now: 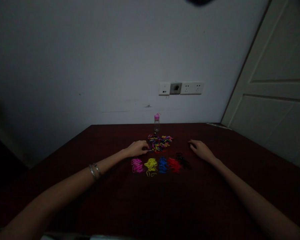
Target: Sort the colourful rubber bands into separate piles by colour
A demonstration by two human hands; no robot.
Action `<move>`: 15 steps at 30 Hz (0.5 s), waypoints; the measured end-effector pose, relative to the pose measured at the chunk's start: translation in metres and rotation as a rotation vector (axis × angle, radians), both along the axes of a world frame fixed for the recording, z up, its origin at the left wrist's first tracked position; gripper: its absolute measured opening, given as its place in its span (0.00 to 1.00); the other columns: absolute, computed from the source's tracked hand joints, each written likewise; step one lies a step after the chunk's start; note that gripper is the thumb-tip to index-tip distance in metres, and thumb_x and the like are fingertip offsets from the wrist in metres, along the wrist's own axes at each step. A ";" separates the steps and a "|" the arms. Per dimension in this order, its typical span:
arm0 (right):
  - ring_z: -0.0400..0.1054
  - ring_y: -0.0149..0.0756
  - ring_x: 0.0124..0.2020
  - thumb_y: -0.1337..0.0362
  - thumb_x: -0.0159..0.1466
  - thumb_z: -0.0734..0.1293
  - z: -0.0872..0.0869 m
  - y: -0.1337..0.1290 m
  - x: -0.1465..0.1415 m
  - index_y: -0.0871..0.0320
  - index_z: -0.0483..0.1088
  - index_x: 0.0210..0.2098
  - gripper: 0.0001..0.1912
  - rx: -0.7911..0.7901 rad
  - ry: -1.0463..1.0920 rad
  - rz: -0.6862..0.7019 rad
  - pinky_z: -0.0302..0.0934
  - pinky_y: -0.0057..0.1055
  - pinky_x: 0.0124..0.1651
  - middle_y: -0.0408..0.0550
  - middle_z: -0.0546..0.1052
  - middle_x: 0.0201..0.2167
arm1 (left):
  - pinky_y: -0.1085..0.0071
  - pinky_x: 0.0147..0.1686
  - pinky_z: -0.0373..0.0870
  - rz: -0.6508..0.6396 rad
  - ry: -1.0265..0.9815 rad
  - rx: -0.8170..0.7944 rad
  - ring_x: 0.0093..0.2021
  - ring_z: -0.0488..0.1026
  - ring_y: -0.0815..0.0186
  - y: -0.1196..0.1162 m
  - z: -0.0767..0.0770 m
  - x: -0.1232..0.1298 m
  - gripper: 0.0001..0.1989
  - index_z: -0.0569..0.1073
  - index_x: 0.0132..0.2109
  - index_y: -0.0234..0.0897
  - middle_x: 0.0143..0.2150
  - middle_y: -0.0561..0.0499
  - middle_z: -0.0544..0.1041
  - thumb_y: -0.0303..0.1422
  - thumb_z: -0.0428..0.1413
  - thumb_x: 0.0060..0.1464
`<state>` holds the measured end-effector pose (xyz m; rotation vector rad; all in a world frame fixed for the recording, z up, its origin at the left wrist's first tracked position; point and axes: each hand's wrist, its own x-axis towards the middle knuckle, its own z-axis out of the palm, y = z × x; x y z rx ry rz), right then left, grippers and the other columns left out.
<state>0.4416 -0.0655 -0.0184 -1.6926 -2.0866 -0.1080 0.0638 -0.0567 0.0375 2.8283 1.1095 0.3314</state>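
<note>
My left hand is at the left edge of a mixed heap of small coloured bands; its fingers are pinched together, and a small blue bit shows at the fingertips. Nearer to me lie separate piles in a row: pink bands, yellow bands, blue bands, red bands and dark bands. Two yellow bands lie just below the yellow pile. Resting on the table right of the heap, my right hand has its fingers slightly apart and holds nothing.
A small clear bottle with a pink cap stands behind the heap on the dark red table. Beyond it rises a pale wall with sockets. At the right is a white door.
</note>
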 end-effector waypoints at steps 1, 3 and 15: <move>0.63 0.43 0.50 0.63 0.60 0.56 -0.001 0.000 0.000 0.63 0.69 0.46 0.19 0.009 0.006 0.005 0.55 0.38 0.54 0.56 0.71 0.48 | 0.76 0.32 0.61 0.004 0.006 0.009 0.37 0.69 0.67 0.000 -0.001 0.000 0.10 0.74 0.39 0.40 0.40 0.51 0.72 0.34 0.51 0.50; 0.64 0.43 0.50 0.63 0.60 0.56 -0.001 0.001 0.000 0.62 0.70 0.46 0.18 0.021 0.010 0.014 0.56 0.38 0.53 0.55 0.71 0.48 | 0.76 0.31 0.61 0.015 0.017 0.019 0.37 0.69 0.68 0.001 -0.002 0.000 0.10 0.74 0.38 0.40 0.39 0.51 0.72 0.34 0.51 0.51; 0.64 0.44 0.50 0.63 0.61 0.55 0.002 -0.002 -0.001 0.64 0.69 0.46 0.19 0.018 -0.012 0.018 0.56 0.38 0.53 0.57 0.71 0.48 | 0.78 0.32 0.61 -0.018 -0.071 -0.015 0.34 0.68 0.70 0.001 0.000 0.003 0.08 0.74 0.35 0.36 0.36 0.51 0.72 0.29 0.51 0.49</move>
